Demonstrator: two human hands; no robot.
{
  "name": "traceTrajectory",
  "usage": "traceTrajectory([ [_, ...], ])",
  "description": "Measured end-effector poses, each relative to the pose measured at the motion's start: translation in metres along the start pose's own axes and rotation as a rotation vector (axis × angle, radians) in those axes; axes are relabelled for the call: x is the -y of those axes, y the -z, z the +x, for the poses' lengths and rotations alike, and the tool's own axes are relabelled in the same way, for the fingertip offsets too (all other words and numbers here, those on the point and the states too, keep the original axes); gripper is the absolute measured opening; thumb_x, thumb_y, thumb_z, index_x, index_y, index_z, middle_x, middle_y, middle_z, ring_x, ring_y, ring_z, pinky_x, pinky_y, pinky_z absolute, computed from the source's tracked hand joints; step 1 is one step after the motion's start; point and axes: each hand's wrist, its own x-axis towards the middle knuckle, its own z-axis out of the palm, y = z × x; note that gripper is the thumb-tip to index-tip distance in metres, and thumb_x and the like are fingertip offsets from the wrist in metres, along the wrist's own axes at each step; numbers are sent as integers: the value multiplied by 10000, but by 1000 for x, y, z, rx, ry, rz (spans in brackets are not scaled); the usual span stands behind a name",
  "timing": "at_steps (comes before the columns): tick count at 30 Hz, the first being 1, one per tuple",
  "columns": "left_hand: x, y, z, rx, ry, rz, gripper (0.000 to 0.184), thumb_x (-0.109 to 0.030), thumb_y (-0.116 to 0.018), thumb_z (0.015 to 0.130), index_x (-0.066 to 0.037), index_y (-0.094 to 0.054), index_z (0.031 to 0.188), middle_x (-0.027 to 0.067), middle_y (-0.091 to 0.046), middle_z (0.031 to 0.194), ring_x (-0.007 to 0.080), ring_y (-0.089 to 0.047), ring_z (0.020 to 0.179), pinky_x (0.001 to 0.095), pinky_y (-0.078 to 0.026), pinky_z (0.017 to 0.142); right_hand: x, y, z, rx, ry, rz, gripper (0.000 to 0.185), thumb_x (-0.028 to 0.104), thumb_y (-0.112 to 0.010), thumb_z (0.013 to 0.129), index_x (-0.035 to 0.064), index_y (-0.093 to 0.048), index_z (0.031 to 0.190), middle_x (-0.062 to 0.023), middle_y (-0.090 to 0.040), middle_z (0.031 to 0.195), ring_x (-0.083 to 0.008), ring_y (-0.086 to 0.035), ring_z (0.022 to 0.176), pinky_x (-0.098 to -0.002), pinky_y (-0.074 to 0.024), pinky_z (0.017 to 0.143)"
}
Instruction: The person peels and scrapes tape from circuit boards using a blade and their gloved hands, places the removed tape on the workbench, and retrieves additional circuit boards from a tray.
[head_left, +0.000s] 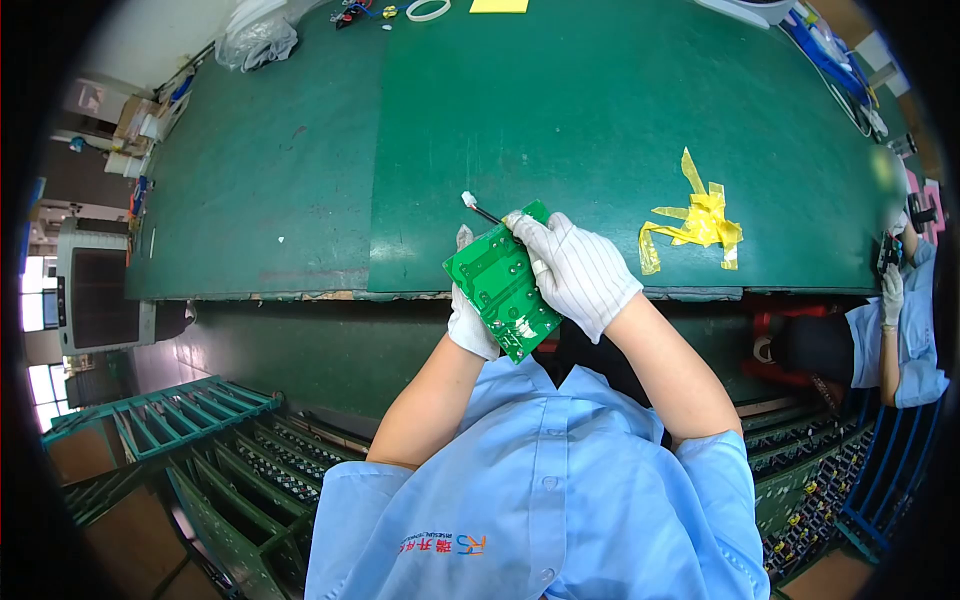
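A green circuit board (500,285) is tilted between my two hands, just over the table's front edge, its solder side facing up. My left hand (470,318), in a white glove, grips the board's left side from beneath, and most of its fingers are hidden behind it. My gloved right hand (580,268) closes on the upper right edge, thumb and fingers pressed together near the corner. From the board's far edge sticks out a short dark cable with a white connector (468,199).
Crumpled yellow tape (705,225) lies on the green table (560,110) to the right. Plastic bags (258,40) and a tape roll (428,10) are at the back. Racks (250,480) of boards stand on both sides of me. A co-worker (905,320) sits at the right.
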Motion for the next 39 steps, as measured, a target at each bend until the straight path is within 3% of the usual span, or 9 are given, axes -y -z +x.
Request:
traceTrajectory([
  [9, -2, 1, -2, 135, 68, -84, 871, -790, -242, 883, -166, -379, 1475, 155, -470, 1434, 374, -506, 1264, 543, -408, 1062, -21, -3, 6, -159, 19, 377, 370, 98, -393, 930, 53, -536, 1268, -204, -613, 1144, -397, -586, 1027, -422, -482, 914],
  [10, -3, -3, -3, 88, 58, -50, 859, -780, -271, 886, -160, -390, 1469, 167, -479, 1423, 382, -508, 1257, 553, -406, 1058, -25, -7, 6, -324, 110, 306, 328, 100, -415, 948, 87, -535, 1253, -185, -642, 1011, -379, -616, 932, -451, -516, 817],
  [15, -1, 6, 5, 253, 53, -272, 809, -744, -372, 889, -144, -456, 1426, 172, -521, 1380, 387, -522, 1234, 554, -416, 1042, -63, 14, -37, -400, 22, 91, 354, 82, -449, 928, 92, -528, 1274, -184, -647, 1041, -388, -617, 916, -456, -526, 793],
  [20, -1, -1, 0, 40, -18, -67, 748, -723, -422, 880, -148, -537, 1345, 135, -566, 1316, 347, -558, 1184, 540, -456, 994, -110, 66, -106, -394, -561, -236, 408, 158, -494, 907, 180, -525, 1314, -224, -604, 1044, -417, -634, 873, -489, -533, 746],
  [23, -1, 0, -1, -13, -34, -61, 743, -726, -435, 871, -145, -553, 1318, 128, -580, 1286, 345, -574, 1145, 537, -473, 962, -138, 78, -133, -353, -657, -371, 375, 169, -491, 918, 168, -531, 1291, -226, -624, 963, -428, -644, 812, -500, -536, 715],
  [25, -1, 1, 0, -25, -44, -39, 737, -725, -435, 872, -144, -559, 1307, 121, -589, 1266, 342, -581, 1128, 533, -483, 944, -143, 78, -137, 19, -815, -435, 371, 182, -496, 914, 148, -535, 1281, -234, -636, 942, -424, -650, 829, -502, -532, 733],
  [28, -2, 4, -1, -40, -71, -7, 721, -717, -426, 883, -144, -565, 1297, 111, -602, 1242, 337, -590, 1111, 528, -495, 926, -147, 84, -153, -77, -710, -343, 377, 184, -495, 912, 122, -537, 1281, -242, -648, 965, -411, -651, 856, -492, -532, 763],
  [33, -9, -9, -3, 10, -267, 126, 619, -620, -400, 946, -128, -576, 1278, 105, -608, 1236, 330, -599, 1105, 532, -496, 929, -160, 85, -189, -433, -583, -227, 374, 179, -487, 926, 87, -526, 1286, -223, -659, 996, -405, -638, 909, -484, -524, 789],
  [39, -46, -101, 24, 41, -361, 268, 351, -219, -428, 955, -61, -562, 1238, 126, -622, 1198, 304, -627, 1044, 483, -523, 925, -187, 68, -233, -613, -638, -222, 415, 195, -483, 936, 64, -484, 1330, -231, -634, 1053, -419, -622, 917, -491, -519, 798],
])
